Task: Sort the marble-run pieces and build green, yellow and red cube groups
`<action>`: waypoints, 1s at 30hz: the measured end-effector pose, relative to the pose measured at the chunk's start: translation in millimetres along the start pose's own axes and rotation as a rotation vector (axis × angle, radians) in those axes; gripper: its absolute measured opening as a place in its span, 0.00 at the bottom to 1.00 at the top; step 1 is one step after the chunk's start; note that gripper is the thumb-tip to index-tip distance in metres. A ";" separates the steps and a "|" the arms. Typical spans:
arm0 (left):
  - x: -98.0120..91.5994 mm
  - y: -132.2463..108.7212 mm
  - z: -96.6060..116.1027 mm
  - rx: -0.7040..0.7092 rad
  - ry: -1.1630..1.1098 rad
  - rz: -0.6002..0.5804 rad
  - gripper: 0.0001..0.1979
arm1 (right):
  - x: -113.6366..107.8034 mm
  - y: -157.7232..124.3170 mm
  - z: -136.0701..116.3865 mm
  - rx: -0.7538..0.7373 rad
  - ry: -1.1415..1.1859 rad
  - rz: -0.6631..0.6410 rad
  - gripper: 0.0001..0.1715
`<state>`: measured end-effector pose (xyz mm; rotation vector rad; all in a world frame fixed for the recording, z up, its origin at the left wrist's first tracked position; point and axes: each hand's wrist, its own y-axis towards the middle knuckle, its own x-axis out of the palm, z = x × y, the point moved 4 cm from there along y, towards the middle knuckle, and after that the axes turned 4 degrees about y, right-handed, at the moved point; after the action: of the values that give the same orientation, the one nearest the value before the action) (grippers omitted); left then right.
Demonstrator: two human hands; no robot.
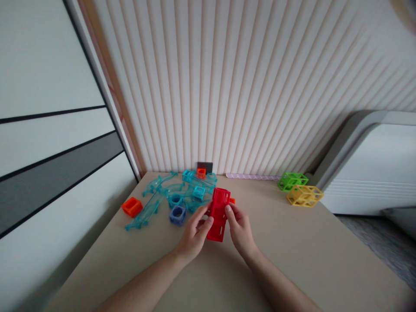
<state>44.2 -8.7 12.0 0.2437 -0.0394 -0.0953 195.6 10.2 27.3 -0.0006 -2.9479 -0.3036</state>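
Observation:
Between my two hands is a red plastic block piece (218,216), long and upright, with cut-out openings along it; it looks like red marble-run blocks joined end to end. My left hand (196,229) grips its left side, thumb on the near face. My right hand (240,225) holds the right edge, thumb pressed near the upper middle. Just left of the hands lie a purple-blue block with a round hole (177,215) and a teal block (176,199). A bit of orange block (232,201) shows behind the red piece, mostly hidden.
Translucent teal track pieces (149,210) spread over the table's left part, by an orange block (131,207). At the back stand a small orange block (201,173) and a black object (205,166). Green (292,181) and yellow (304,196) frame blocks sit far right.

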 end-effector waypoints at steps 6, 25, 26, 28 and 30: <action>-7.9 2.4 -4.9 0.003 -0.048 0.174 0.27 | 5.1 -3.0 9.9 0.036 -0.032 -0.133 0.32; -11.6 8.5 -2.3 -0.025 -0.127 0.244 0.31 | 6.8 -7.6 14.6 0.048 -0.036 -0.154 0.28; -11.3 8.7 -1.6 -0.024 -0.132 0.239 0.31 | 6.4 -7.9 14.5 0.048 -0.038 -0.143 0.28; -9.5 9.0 0.0 -0.016 -0.141 0.211 0.32 | 4.9 -8.1 14.0 0.043 -0.040 -0.117 0.27; -6.2 9.1 1.4 -0.004 -0.152 0.157 0.32 | 3.6 -8.0 13.0 0.029 -0.037 -0.092 0.26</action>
<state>38.8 0.4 15.4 0.2281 -0.2086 0.0425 189.6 4.9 13.8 0.1348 -2.9941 -0.2765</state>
